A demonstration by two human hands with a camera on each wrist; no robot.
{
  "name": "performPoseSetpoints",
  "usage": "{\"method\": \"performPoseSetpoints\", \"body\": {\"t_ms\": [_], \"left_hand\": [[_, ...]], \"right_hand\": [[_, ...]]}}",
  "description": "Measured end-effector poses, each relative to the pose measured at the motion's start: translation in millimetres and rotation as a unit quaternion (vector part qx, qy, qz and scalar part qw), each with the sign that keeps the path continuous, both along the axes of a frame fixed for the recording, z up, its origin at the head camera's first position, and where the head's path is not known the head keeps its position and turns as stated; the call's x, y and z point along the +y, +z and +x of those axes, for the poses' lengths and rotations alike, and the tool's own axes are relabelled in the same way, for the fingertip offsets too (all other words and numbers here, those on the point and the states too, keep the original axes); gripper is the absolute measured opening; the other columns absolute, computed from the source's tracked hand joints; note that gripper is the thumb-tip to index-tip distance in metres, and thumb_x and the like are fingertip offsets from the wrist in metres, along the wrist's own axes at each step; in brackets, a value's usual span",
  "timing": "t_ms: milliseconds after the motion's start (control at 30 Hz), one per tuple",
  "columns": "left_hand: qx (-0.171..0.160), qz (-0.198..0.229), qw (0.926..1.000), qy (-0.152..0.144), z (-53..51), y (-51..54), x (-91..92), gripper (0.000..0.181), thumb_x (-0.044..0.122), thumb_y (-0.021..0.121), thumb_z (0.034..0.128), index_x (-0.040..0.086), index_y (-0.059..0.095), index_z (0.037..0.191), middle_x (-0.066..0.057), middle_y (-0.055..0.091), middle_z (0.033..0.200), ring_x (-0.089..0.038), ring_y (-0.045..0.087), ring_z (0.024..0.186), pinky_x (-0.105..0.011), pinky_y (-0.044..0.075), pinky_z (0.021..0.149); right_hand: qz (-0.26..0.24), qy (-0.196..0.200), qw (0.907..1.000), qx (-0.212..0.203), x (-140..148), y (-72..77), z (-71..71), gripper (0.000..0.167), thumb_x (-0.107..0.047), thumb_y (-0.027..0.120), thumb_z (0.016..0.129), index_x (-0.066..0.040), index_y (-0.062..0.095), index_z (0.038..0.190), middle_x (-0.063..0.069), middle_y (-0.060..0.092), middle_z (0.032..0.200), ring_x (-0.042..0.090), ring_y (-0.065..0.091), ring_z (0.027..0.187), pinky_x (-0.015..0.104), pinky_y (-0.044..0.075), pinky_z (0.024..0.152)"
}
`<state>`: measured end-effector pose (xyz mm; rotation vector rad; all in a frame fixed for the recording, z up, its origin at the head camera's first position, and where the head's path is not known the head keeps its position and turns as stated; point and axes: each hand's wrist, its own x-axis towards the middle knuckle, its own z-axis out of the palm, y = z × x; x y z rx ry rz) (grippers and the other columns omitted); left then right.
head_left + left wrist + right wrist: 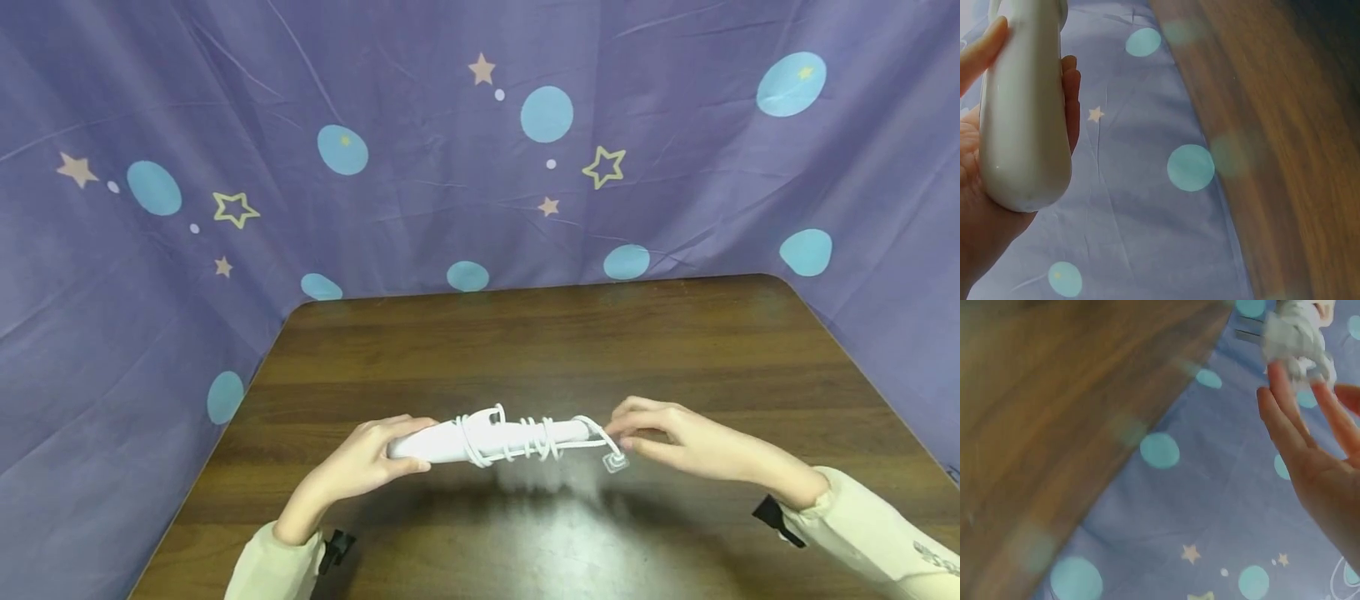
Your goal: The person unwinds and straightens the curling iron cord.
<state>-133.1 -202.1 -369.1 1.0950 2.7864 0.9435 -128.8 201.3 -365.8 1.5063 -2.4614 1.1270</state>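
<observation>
A white wand-shaped electric appliance [435, 443] is held level above the table, with its white cord [545, 439] wound round it in several loops. My left hand [367, 457] grips its thick rounded end; the left wrist view shows the smooth white body [1025, 125] between thumb and fingers. At the thinner end hangs the cord's plug [616, 461], whose two metal prongs show in the right wrist view beside the blurred plug body [1282, 337]. Close to the plug is my right hand [667, 433], its fingers extended and loosely bent. Whether its fingertips touch the cord I cannot tell.
Below the hands lies a brown wood-grain table [525, 350] with rounded far corners. A purple curtain [420, 200] with blue dots and stars hangs behind it and along both sides. Black straps [772, 515] sit at the wrists.
</observation>
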Motion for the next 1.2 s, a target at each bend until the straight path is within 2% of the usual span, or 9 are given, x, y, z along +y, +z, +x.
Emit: {"method": "performPoseSetpoints", "body": {"t_ms": [133,300,367,433,533,767,867,1067,1200], "left_hand": [[0.005,0.007,1.0,-0.001,-0.1,-0.1,2.3,0.043,0.027,0.068,0.0761,0.009,0.058,0.114,0.002,0.061,0.094,-0.005,0.049,0.07,-0.022,0.041,0.06],[0.016,0.004,0.9999,0.004,0.6,-1.1,3.2,0.043,0.026,0.069,0.0754,0.008,0.058,0.113,0.003,0.061,0.092,-0.005,0.049,0.069,-0.022,0.041,0.06],[0.024,0.0,0.9997,0.007,0.6,-1.5,3.3,0.043,0.027,0.069,0.0751,0.009,0.059,0.113,0.004,0.061,0.091,-0.004,0.049,0.069,-0.022,0.041,0.059],[0.032,-0.006,0.9994,0.01,0.4,-1.6,3.7,0.043,0.027,0.069,0.075,0.01,0.059,0.113,0.005,0.061,0.09,-0.004,0.048,0.068,-0.021,0.04,0.058],[0.043,-0.014,0.9989,0.012,0.4,-1.4,4.2,0.043,0.028,0.07,0.0746,0.011,0.059,0.112,0.005,0.06,0.089,-0.004,0.048,0.067,-0.021,0.04,0.058],[0.037,0.016,0.9992,0.011,0.0,-1.5,5.3,0.044,0.025,0.071,0.0739,0.01,0.059,0.113,0.004,0.061,0.093,-0.005,0.049,0.07,-0.022,0.041,0.06],[0.043,0.034,0.9982,0.024,-1.4,-1.0,5.9,0.045,0.023,0.072,0.0725,0.01,0.059,0.113,0.003,0.062,0.095,-0.006,0.051,0.073,-0.024,0.042,0.062],[0.065,0.04,0.9948,0.068,-2.2,0.8,6.1,0.047,0.019,0.074,0.0697,0.01,0.059,0.114,0.002,0.062,0.094,-0.007,0.052,0.073,-0.024,0.043,0.062],[0.089,0.028,0.9918,0.088,-2.9,0.0,6.1,0.047,0.02,0.075,0.0683,0.011,0.06,0.112,0.003,0.062,0.093,-0.005,0.052,0.073,-0.024,0.042,0.061]], "right_hand": [[-0.018,-0.008,0.9997,-0.015,-7,-6.4,3.0,0.026,0.001,0.056,0.083,-0.009,0.06,0.107,0.0,0.057,0.101,0.008,0.054,0.088,0.024,0.044,0.073],[-0.008,-0.038,0.9927,-0.115,-10,-7.8,9.1,0.023,-0.005,0.047,0.09,-0.007,0.056,0.111,-0.008,0.06,0.089,0.004,0.055,0.076,0.024,0.045,0.063],[-0.003,-0.054,0.9913,-0.119,-11,-7.4,9.7,0.021,-0.009,0.047,0.091,-0.007,0.058,0.109,-0.01,0.061,0.085,0.003,0.056,0.073,0.023,0.046,0.062],[-0.008,-0.07,0.9929,-0.096,-11,-7.2,8.2,0.019,-0.009,0.052,0.089,-0.006,0.06,0.105,-0.01,0.062,0.081,0.002,0.055,0.07,0.021,0.045,0.059],[-0.024,-0.112,0.9933,-0.016,-9,-6.1,2.8,0.016,-0.004,0.057,0.084,-0.004,0.064,0.098,-0.009,0.064,0.078,0.0,0.056,0.071,0.019,0.045,0.061],[-0.049,-0.193,0.9779,0.062,1,-6.2,-13.7,0.013,0.0,0.065,0.076,-0.008,0.066,0.086,-0.005,0.064,0.074,0.001,0.055,0.066,0.015,0.042,0.058],[-0.043,-0.184,0.979,0.077,4,-12.4,-17.8,0.016,0.003,0.068,0.071,-0.009,0.066,0.082,-0.007,0.063,0.075,0.0,0.054,0.069,0.015,0.041,0.061],[-0.039,-0.102,0.9929,0.046,7,-19.6,-17.8,0.014,0.002,0.066,0.074,-0.007,0.067,0.084,-0.004,0.062,0.075,-0.001,0.053,0.066,0.012,0.04,0.059],[-0.052,-0.062,0.996,0.038,7,-18.1,-15.9,0.017,0.004,0.065,0.073,-0.007,0.067,0.086,-0.004,0.062,0.075,0.0,0.053,0.066,0.011,0.04,0.06]]}}
